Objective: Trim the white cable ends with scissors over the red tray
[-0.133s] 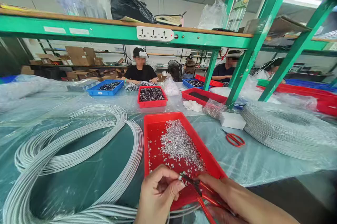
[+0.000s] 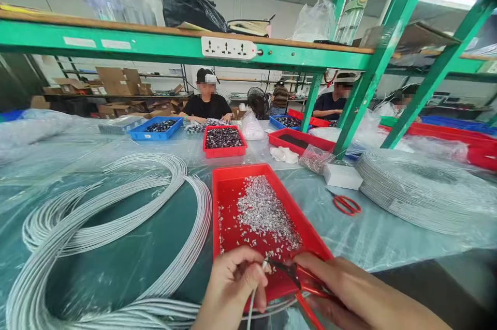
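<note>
Thumb and fingertips of my left hand (image 2: 233,283) pinch the end of a thin white cable (image 2: 252,305), which hangs down below the fingers. My right hand (image 2: 337,288) is wrapped round the red handles of a pair of pliers (image 2: 305,288). The dark tips of the pliers reach left to the cable end at my left fingertips; whether they grip it is too small to tell. Both hands are over the near end of a red tray (image 2: 225,175). Small shiny metal pieces (image 2: 262,206) lie heaped and scattered in it.
Coiled white cables (image 2: 116,237) lie left, partly below my hands. Red-handled scissors (image 2: 347,205), a white box (image 2: 342,177) and a large wrapped cable coil (image 2: 419,190) lie right. Beyond are a red tray of dark parts (image 2: 224,151), a green shelf frame (image 2: 155,45) and several seated people.
My left fingers have shifted slightly, and more of the white cable shows below them. The pliers' handles have turned a little in my right hand.
</note>
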Available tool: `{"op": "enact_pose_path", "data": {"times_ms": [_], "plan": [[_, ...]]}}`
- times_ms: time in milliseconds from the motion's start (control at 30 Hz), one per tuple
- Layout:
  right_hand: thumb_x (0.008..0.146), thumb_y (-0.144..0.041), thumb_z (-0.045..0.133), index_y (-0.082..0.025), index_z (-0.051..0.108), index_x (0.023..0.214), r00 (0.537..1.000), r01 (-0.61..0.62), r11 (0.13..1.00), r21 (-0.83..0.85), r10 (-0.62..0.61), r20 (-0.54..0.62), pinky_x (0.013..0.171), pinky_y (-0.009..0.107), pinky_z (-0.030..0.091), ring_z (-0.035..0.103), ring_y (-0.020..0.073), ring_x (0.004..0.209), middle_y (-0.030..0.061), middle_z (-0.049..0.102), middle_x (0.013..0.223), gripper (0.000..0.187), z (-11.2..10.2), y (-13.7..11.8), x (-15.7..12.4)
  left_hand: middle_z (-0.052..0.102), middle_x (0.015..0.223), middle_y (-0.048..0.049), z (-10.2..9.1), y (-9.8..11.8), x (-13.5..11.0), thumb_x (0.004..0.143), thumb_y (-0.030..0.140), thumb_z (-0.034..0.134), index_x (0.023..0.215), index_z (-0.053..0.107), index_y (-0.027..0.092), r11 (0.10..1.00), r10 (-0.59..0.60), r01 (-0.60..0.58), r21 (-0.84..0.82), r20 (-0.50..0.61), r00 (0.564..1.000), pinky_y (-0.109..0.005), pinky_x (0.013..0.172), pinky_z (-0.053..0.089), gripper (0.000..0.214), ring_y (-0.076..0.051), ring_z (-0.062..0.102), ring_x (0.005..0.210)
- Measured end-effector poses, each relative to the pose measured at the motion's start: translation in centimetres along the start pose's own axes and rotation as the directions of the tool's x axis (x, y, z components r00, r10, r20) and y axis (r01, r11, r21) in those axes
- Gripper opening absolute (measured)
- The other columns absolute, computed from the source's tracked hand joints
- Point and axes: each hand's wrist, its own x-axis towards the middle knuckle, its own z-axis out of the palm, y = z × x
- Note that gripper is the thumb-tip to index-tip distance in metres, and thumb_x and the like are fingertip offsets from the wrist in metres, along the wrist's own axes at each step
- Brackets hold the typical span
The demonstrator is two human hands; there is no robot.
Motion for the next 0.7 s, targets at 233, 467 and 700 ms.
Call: {"op": "enact_pose_path", "data": {"times_ms": [233,467,700], "plan": [[0.086,-0.022,0.044,-0.024,0.05,0.115,1.0,0.005,0.999,0.039,-0.004,-0.013,0.072,0.032,0.048,0.058,0.0222,0.086,0.0088,0.063,0.1,0.03,-0.8,0.8,-0.3,0.048,0.047,0.0049,-0.6,-1.6,0.7,0.07,0.039,0.068,0.057,0.052,0.012,0.91,-0.118,0.254,-0.327,0.383,0.916,-0.01,0.024,0.028,0.034,0.0,0.035,0.024],[0.077,-0.035,0.06,-0.018,0.055,0.095,0.952,0.027,0.738,0.674,0.187,-0.243,0.043,0.018,0.033,0.035,0.0072,0.043,-0.0071,0.041,0.053,0.025,2.2,0.7,2.3,0.056,0.05,0.0021,0.8,-0.2,0.0,0.066,0.043,0.071,0.065,0.062,0.012,0.986,-0.11,0.127,-0.111,0.153,0.982,-0.011,0.032,0.038,0.033,-0.004,0.048,0.032],[0.064,-0.04,0.072,-0.016,0.063,0.066,0.916,0.115,0.583,0.804,0.25,-0.313,0.044,0.02,0.032,0.042,0.0082,0.044,-0.0032,0.051,0.048,0.026,4.9,1.1,5.1,0.06,0.053,0.0,-1.1,-1.5,1.8,0.06,0.042,0.075,0.061,0.068,0.017,0.99,-0.078,0.063,0.124,0.118,0.99,-0.016,0.046,0.042,0.027,-0.009,0.056,0.049]]}}
